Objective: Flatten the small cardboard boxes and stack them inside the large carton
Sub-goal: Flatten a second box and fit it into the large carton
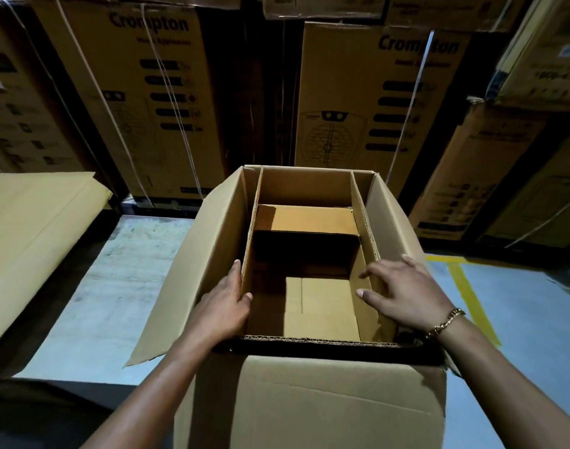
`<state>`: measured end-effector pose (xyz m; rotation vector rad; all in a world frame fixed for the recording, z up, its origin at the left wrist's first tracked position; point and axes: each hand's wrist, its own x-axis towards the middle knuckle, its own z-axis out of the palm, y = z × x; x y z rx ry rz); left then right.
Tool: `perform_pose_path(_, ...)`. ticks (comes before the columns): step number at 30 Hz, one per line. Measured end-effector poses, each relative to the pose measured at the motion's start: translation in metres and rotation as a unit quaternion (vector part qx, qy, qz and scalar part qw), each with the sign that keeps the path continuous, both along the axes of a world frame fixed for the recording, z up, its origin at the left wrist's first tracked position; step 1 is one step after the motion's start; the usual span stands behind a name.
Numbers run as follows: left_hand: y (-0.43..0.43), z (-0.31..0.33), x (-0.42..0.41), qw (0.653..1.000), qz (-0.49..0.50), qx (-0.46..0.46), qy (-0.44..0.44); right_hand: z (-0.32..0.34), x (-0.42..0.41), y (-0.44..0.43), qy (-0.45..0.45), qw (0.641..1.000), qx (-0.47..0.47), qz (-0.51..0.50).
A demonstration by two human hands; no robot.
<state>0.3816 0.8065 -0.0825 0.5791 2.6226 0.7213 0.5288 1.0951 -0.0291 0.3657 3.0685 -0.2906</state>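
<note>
The large open carton (309, 400) stands in front of me, its flaps folded outward. Two upright corrugated sheets (363, 222) line its left and right inner sides. Inside, a small cardboard box (306, 222) stands at the far end, and a flat piece of cardboard (322, 306) lies on the bottom. My left hand (223, 306) holds the left upright sheet, thumb inside and fingers outside. My right hand (403, 293) rests with straight fingers on the top edge of the right upright sheet.
Tall printed cartons (147, 102) with white straps are stacked close behind the open carton. A large flat cardboard sheet (31, 234) lies at the left. The grey floor (115, 286) shows at both sides, with a yellow line (471, 299) at the right.
</note>
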Motion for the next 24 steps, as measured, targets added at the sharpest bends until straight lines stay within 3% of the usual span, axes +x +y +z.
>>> perform_pose_path(7, 0.018, 0.006, -0.027, 0.999, -0.024, -0.031, -0.017, -0.007, -0.091, 0.009, -0.082, 0.986, 0.137, 0.039)
perform_pose_path(15, 0.064, 0.019, -0.101, 0.999, -0.019, -0.03, -0.024, -0.06, -0.204, 0.047, -0.228, 0.921, 0.317, 0.007)
perform_pose_path(20, 0.095, 0.026, -0.145, 0.999, 0.015, -0.01, -0.04, -0.081, -0.249, 0.079, -0.269, 0.92, 0.275, -0.075)
perform_pose_path(24, 0.107, 0.023, -0.162, 0.999, 0.017, 0.001, -0.04, -0.093, -0.263, 0.103, -0.251, 0.925, 0.281, -0.056)
